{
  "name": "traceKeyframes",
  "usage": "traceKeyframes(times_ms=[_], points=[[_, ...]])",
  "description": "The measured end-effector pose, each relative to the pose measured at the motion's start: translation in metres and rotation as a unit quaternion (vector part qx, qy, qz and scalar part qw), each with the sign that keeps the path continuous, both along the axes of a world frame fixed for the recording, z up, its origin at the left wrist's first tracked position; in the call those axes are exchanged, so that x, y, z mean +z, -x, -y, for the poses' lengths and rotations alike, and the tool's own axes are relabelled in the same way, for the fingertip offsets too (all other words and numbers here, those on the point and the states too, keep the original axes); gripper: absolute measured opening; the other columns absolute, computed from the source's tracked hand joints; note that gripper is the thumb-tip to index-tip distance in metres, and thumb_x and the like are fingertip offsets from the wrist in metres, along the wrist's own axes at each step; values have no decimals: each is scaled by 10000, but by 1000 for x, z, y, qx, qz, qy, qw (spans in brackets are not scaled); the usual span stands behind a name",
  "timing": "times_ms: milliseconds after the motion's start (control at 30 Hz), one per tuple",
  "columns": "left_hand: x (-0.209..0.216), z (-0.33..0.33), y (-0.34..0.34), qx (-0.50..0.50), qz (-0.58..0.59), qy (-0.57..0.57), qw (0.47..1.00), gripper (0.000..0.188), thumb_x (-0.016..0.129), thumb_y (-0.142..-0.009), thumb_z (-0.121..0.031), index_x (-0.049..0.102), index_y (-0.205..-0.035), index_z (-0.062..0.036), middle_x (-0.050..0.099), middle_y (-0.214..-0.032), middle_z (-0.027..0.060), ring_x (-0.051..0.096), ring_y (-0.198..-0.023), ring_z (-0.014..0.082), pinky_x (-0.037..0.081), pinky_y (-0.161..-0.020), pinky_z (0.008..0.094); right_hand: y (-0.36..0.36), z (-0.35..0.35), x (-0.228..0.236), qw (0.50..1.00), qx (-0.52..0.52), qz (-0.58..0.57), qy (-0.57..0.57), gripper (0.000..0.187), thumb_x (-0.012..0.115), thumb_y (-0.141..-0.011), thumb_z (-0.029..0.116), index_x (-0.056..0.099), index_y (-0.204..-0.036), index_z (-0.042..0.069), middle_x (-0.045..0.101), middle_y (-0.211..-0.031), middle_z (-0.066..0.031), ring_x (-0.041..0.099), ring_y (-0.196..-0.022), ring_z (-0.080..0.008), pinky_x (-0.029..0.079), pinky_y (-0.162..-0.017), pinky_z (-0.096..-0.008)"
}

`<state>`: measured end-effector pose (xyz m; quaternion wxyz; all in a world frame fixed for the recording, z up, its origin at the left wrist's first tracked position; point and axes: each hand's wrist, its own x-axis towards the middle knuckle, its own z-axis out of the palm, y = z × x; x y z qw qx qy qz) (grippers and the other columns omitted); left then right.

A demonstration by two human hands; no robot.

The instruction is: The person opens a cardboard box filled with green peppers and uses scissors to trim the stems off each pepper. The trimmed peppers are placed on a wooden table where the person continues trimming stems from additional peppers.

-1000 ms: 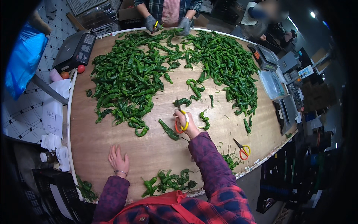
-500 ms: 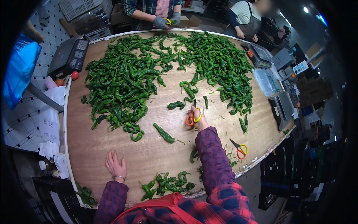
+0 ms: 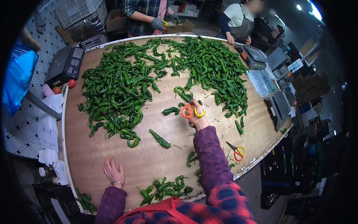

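My right hand (image 3: 194, 115) grips scissors (image 3: 200, 111) with one orange and one yellow handle loop; the dark blades point away from me, beside a few loose green peppers (image 3: 182, 95) at mid-table. Flat on the wooden table (image 3: 112, 147), my left hand (image 3: 113, 171) rests with its fingers stretched out, holding nothing. Between my hands lies a single long green pepper (image 3: 160, 138). A second pair of scissors (image 3: 236, 151) sits on the table to the right of my right forearm. A small group of peppers (image 3: 165, 189) lies close to my body.
Two large heaps of green peppers, a left one (image 3: 115, 87) and a right one (image 3: 212, 67), cover the far half. Scales stand at the left (image 3: 66, 63) and right (image 3: 253, 56) edges. Across the table, a gloved person (image 3: 158, 23) holds scissors; another person (image 3: 236, 22) stands further right.
My right hand has turned the scissors slightly, showing both handle loops more fully. The gloved person's hands have moved apart. The whole view has shifted slightly; my left hand stays flat.
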<state>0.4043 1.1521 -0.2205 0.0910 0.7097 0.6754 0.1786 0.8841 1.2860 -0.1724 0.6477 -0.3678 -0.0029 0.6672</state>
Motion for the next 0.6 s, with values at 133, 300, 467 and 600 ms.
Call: traceKeyframes(times_ms=[133, 300, 467, 600], points=[[3, -1, -1, -2, 5, 3, 1000, 580, 625, -762, -188, 471, -1305, -52, 378, -1407, 163, 303, -1345, 331, 212, -1097, 480, 4, -36, -9, 975, -91, -196, -52, 475, 340, -995, 381, 520, -1024, -58, 510, -671, -62, 467, -521, -156, 429, -469, -260], [1, 0, -2, -4, 0, 4, 1000, 584, 629, -749, -186, 477, -1295, -47, 377, -1409, 165, 305, -1344, 332, 218, -1094, 476, 2, -70, -35, 969, -159, -181, -53, 484, 341, -987, 389, 513, -1018, -63, 508, -676, -46, 475, -524, -155, 444, -476, -256], [3, 1, -1, -10, 0, -5, 1000, 576, 622, -744, -178, 483, -1287, -43, 383, -1406, 168, 311, -1342, 332, 224, -1089, 474, 3, -86, -41, 974, -143, -170, -36, 467, 378, -981, 403, 530, -1001, -39, 431, -580, -2, 382, -456, -127, 329, -434, -246], [-2, 1, 0, -6, -4, -4, 1000, 569, 615, -751, -187, 484, -1285, -41, 386, -1404, 172, 315, -1340, 335, 227, -1086, 474, 9, -76, -35, 980, -160, -120, -6, 435, 391, -988, 400, 534, -969, -10, 363, -497, 27, 296, -393, -118, 226, -381, -259]])
